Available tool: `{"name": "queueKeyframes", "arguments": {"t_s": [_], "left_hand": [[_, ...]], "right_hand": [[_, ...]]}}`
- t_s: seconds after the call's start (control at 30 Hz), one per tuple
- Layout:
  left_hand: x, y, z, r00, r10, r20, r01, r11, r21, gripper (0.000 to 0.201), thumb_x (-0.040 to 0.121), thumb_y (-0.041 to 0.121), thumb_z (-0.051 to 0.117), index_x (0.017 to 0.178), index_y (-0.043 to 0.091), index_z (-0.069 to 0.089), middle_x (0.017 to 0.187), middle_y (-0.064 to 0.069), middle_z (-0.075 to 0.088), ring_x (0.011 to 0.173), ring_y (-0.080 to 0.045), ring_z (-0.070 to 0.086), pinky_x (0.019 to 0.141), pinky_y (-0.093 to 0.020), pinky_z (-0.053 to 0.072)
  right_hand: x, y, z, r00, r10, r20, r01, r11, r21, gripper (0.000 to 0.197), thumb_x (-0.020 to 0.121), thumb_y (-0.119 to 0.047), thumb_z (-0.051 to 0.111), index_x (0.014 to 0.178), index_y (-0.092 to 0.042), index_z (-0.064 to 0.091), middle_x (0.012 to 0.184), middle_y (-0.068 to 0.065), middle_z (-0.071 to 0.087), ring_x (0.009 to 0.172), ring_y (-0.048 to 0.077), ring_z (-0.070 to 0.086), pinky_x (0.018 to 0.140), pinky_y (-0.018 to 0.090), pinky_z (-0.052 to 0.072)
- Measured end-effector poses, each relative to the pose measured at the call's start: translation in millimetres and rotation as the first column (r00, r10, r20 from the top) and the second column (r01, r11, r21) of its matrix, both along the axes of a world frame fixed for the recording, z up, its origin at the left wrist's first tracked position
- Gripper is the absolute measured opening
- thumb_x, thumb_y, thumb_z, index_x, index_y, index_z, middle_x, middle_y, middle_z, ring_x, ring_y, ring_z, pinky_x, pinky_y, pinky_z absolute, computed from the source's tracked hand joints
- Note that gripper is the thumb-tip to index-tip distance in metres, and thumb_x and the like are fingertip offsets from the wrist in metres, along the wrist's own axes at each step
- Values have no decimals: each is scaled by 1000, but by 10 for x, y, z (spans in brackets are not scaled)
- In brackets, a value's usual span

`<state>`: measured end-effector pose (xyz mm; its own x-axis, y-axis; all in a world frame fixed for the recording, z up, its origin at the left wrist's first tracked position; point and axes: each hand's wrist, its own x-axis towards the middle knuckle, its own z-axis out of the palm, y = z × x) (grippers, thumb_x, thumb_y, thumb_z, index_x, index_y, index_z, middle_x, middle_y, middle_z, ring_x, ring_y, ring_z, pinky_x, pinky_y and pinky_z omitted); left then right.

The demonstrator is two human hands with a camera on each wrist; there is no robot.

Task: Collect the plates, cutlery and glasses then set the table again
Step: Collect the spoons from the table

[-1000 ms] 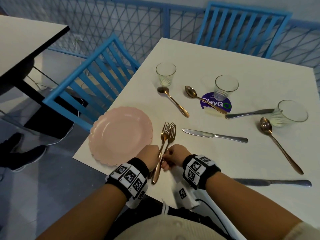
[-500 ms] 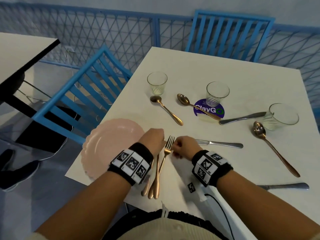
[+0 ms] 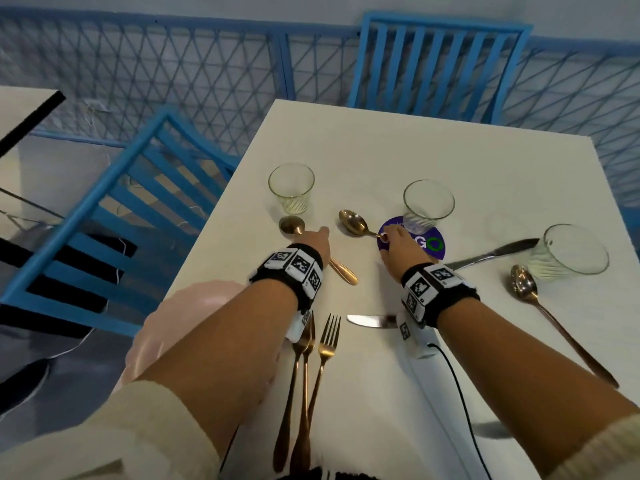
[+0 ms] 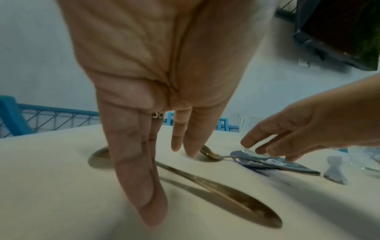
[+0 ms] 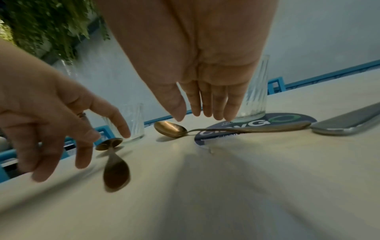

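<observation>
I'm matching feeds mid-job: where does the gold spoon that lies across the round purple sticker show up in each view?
Head: the spoon is at centre, bowl left of the right hand.
Left wrist: right of centre, its bowl peeks out behind the left hand's fingers.
Right wrist: centre, below the right hand's fingers, handle across the sticker.
Shared landmark: the purple sticker.

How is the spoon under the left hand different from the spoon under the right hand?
The left spoon lies flat on the bare table; the right spoon has its handle lying across the purple sticker. The left spoon's bowl sits just below the left glass; the right spoon's bowl is left of the middle glass. Both are copper-coloured, each with an open hand, left hand and right hand, above its handle.
</observation>
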<state>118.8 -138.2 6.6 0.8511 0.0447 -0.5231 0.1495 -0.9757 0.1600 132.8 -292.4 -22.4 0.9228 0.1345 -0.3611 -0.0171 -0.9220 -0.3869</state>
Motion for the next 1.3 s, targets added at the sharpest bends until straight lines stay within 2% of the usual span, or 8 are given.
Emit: {"name": "queueKeyframes", "arguments": {"t_s": [0.23,0.5,0.7,0.83,0.93,1.07,1.2,1.3], "left_hand": [[123,20,-169,1000,-27,-15,28,999,23,31,96,20,44,122,4,51,123,-15,59,115,-29,55,90,-33,45],[66,13,-156,994,57,-95,-54,998,29,31,92,10,53,119,-5,56,124,-17,61,115,-29,59,93,-31,48],[-140,58,-48,983,183,13,-181,979,-92,15,90,6,50,95,-2,61,119,-19,63,111,-31,60,92,-32,48],[-381,91,87,939,325,115,-273,904,-330,40,90,2,49,129,-3,44,121,-19,60,112,-33,59,91,-33,49],[-583,50,214,904,394,167,-256,811,-526,50,90,-1,48,135,1,25,99,-17,62,94,-34,66,80,-35,55],[-762,-128,306,875,483,29,-293,578,-761,53,87,-7,53,131,9,29,85,-11,54,76,-31,70,67,-32,60],[-882,-326,338,936,347,-52,-248,548,-799,27,86,-5,56,114,-5,55,75,-11,61,67,-18,66,60,-20,57],[-933,-459,321,941,331,-76,-255,540,-802,21,85,-3,58,106,-3,58,79,-10,65,74,-21,65,70,-27,57]], "right_hand": [[144,61,-221,996,76,44,-63,966,-250,43,95,-7,40,137,-5,34,142,16,34,131,35,33,110,45,33],[133,31,-228,991,131,13,-121,948,-294,36,95,-6,42,131,-3,42,135,17,39,122,37,44,98,42,44],[-30,-23,-31,987,70,144,-68,998,-19,24,92,2,40,111,-2,53,118,17,50,107,33,52,88,34,42],[-202,-26,161,964,-43,264,-11,980,199,15,90,-6,51,103,-1,57,108,16,56,97,30,55,76,30,39],[-382,-49,269,951,-209,227,88,889,450,4,87,-8,58,89,-11,55,89,7,59,82,23,56,71,29,47],[-649,-77,323,943,-329,-49,266,657,706,15,86,-11,62,77,-19,52,70,-4,54,74,16,58,61,25,51],[-878,-124,299,928,-313,-203,350,542,764,17,84,-11,65,75,-21,55,70,0,60,69,14,58,56,21,42],[-983,-231,269,923,-330,-198,358,549,755,19,82,-11,67,72,-23,56,65,-3,59,65,12,58,57,22,42]]}}
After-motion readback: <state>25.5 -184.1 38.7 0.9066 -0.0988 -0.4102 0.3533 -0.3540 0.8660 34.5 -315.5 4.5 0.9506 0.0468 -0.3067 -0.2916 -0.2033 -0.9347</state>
